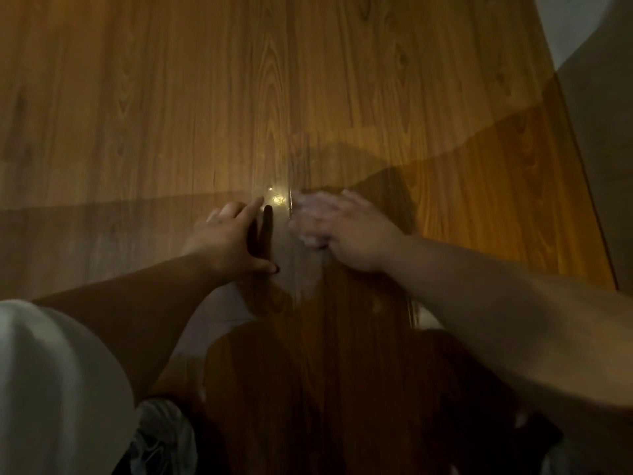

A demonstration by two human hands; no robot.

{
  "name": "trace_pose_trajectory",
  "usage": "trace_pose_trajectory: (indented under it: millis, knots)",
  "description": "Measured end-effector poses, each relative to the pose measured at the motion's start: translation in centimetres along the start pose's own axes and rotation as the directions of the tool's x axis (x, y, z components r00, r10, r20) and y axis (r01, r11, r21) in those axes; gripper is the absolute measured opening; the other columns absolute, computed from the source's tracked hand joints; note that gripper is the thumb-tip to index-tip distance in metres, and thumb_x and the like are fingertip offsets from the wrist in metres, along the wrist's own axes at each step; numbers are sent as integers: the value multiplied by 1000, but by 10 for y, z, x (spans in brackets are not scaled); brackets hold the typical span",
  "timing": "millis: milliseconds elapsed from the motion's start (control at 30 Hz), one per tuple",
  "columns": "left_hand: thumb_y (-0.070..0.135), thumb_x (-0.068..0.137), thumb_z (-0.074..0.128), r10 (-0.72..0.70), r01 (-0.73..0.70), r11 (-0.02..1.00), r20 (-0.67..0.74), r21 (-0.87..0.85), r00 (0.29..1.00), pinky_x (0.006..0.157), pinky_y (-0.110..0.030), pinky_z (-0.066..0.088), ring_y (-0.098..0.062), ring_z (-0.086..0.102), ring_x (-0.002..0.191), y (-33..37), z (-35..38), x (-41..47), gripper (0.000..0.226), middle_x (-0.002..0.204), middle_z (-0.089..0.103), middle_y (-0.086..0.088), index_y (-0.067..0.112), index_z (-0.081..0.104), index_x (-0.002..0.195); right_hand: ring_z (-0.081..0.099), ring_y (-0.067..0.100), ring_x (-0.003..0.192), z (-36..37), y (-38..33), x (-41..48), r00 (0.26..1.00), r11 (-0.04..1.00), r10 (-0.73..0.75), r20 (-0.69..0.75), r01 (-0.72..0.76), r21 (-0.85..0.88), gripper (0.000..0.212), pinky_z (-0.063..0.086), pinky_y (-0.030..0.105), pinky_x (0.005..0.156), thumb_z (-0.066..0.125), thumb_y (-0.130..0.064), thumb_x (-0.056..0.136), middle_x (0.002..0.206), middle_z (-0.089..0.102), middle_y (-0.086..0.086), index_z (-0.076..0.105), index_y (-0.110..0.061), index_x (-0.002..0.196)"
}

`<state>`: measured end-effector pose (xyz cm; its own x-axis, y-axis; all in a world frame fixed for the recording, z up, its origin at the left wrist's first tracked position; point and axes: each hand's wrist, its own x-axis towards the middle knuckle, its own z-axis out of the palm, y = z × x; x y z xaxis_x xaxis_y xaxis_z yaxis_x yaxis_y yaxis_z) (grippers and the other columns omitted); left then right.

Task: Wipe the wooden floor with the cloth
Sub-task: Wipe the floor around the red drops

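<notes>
Directly ahead, the pale cloth [306, 217] lies bunched on the wooden floor [154, 97] under the right hand [352, 234], which bears down on it. Blur hides whether those fingers grip the cloth or lie flat. Just beside it, not touching, the left hand [227, 241] rests released with fingers spread on the boards, probably bracing the person's lean. A small glint [277, 199] shines between the fingertips.

A pale wall [589, 25] runs down the right edge. A white sleeve [51, 389] fills the lower left, with patterned grey-white fabric [161, 437] just beside it.
</notes>
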<state>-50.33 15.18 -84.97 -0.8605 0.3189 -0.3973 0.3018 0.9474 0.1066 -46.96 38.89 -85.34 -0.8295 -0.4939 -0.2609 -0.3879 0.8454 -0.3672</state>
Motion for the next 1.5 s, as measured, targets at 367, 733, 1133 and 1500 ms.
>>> trace_pose_trajectory:
  millis: [367,733,1133,1500]
  knots:
    - [73,52,74,8,-6,998,33,-63,999,120,-37,7,-16,-4,147,47,-3,50,132,161,-5,3,23,7,154,47,33,122,-17,102,-15,685,716,685,-247,-572,399,40,31,54,106,42,-26,90,126,55,10,55,-15,126]
    - [79,50,70,108,-107,985,0,-138,994,110,-33,-4,-1,-17,132,89,12,77,132,160,-10,10,29,4,153,28,36,134,-47,217,-74,385,408,899,-207,-909,82,62,29,53,102,39,-30,94,157,15,5,12,-30,150]
    - [85,61,56,115,-139,983,-187,-117,976,115,-43,19,-27,23,143,34,22,30,127,158,17,-13,6,16,151,-9,24,147,3,14,-5,1000,988,22,-16,-19,155,57,-6,45,115,36,-34,99,162,-1,-2,13,-34,152]
    - [66,91,27,593,-583,804,-101,113,799,114,-56,14,-29,13,146,110,26,48,67,161,5,-2,43,4,149,-11,26,147,-11,82,-46,373,342,928,-14,-835,432,62,-3,45,119,34,-25,98,161,-8,4,6,-23,154]
